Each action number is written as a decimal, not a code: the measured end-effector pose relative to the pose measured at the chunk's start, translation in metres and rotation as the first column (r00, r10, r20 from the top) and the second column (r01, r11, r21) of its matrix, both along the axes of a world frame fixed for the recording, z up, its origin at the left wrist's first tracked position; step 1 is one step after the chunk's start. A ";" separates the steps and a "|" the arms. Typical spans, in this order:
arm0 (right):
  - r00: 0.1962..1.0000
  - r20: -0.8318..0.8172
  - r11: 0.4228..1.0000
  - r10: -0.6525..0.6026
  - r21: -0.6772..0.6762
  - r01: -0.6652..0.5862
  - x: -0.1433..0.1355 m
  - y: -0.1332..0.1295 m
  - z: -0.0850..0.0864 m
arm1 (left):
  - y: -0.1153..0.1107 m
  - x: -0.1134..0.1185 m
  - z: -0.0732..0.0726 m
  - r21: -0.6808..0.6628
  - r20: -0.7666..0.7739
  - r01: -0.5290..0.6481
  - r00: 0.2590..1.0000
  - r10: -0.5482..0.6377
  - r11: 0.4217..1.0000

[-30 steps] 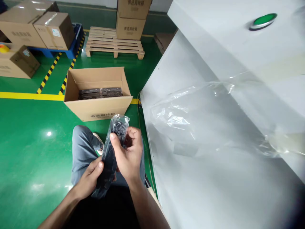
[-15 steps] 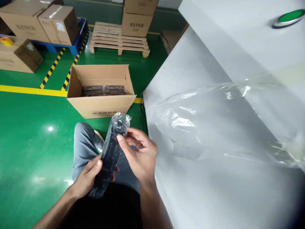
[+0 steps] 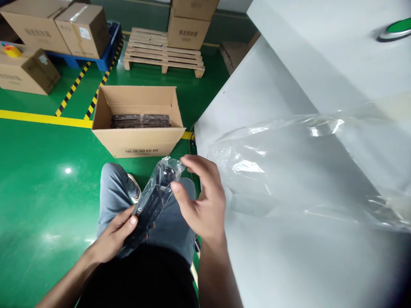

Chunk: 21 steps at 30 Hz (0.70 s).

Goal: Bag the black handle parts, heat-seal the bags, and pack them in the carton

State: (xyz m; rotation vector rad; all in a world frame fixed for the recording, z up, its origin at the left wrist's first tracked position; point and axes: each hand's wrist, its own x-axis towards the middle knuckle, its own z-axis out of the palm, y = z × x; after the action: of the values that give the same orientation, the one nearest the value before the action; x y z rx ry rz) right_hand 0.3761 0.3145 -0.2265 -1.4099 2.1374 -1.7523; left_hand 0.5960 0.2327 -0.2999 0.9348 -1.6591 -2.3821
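A long black part in a clear plastic bag (image 3: 157, 194) slants across my lap, its upper end pointing away from me and to the right. My left hand (image 3: 117, 231) is wrapped round its lower half, thumb on top, with fingertips showing on the far side. At the upper end, my right hand (image 3: 205, 192) has its thumb and fingers apart beside the loose bag end. Whether its fingertips touch the plastic, I cannot tell. What the black part is stays unclear through the film.
An open cardboard box (image 3: 138, 141) holding dark wrapped pieces (image 3: 141, 121) stands on the green floor ahead. Beside me on the right is a white machine (image 3: 272, 256) with clear plastic film (image 3: 250, 167) and a green button (image 3: 398, 28). Behind are a wooden pallet (image 3: 147, 53) and closed cartons (image 3: 85, 32).
My right hand has come off the part's side and spread, moving right. The bagged part has tilted further right at its upper end; my left hand keeps its hold.
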 end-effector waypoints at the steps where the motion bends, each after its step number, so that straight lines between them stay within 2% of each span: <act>1: 0.997 -0.043 0.996 0.070 0.057 -0.068 -0.008 0.001 0.006 | -0.004 0.003 0.002 -0.009 0.011 0.035 0.999 -0.035 0.999; 3: 0.975 -0.016 0.962 0.221 0.167 -0.216 -0.022 0.003 0.016 | -0.015 0.010 0.007 -0.007 0.044 0.104 0.994 -0.104 0.995; 6: 0.904 0.185 0.875 0.386 0.237 -0.422 -0.037 0.006 0.024 | -0.031 0.019 0.020 0.035 0.087 0.220 0.971 -0.222 0.975; 9: 0.828 0.381 0.798 0.411 0.288 -0.529 -0.041 0.005 0.022 | -0.045 0.024 0.034 0.110 0.102 0.327 0.936 -0.337 0.939; 12: 0.781 0.511 0.785 0.359 0.287 -0.549 -0.040 0.003 0.014 | -0.054 0.026 0.045 0.179 0.113 0.386 0.906 -0.409 0.905; 15: 0.771 0.594 0.871 0.230 0.228 -0.435 -0.042 0.000 0.004 | -0.057 0.026 0.052 0.252 0.109 0.423 0.881 -0.460 0.870; 18: 0.824 0.567 0.986 -0.004 0.137 -0.090 -0.042 -0.005 -0.008 | -0.055 0.023 0.057 0.321 0.104 0.350 0.910 -0.400 0.880; 20: 0.864 0.474 0.984 -0.171 0.046 0.170 -0.032 -0.008 -0.015 | -0.051 0.017 0.057 0.348 0.126 0.212 0.955 -0.269 0.913; 21: 0.876 0.422 0.968 -0.231 0.010 0.250 -0.023 -0.009 -0.018 | -0.048 0.013 0.057 0.348 0.144 0.125 0.972 -0.185 0.929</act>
State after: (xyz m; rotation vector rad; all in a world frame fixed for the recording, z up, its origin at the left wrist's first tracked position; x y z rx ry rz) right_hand 0.3534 0.3056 -0.2444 -0.6948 2.1053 -1.9734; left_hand 0.6086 0.1844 -0.2430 1.1303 -1.4499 -2.8307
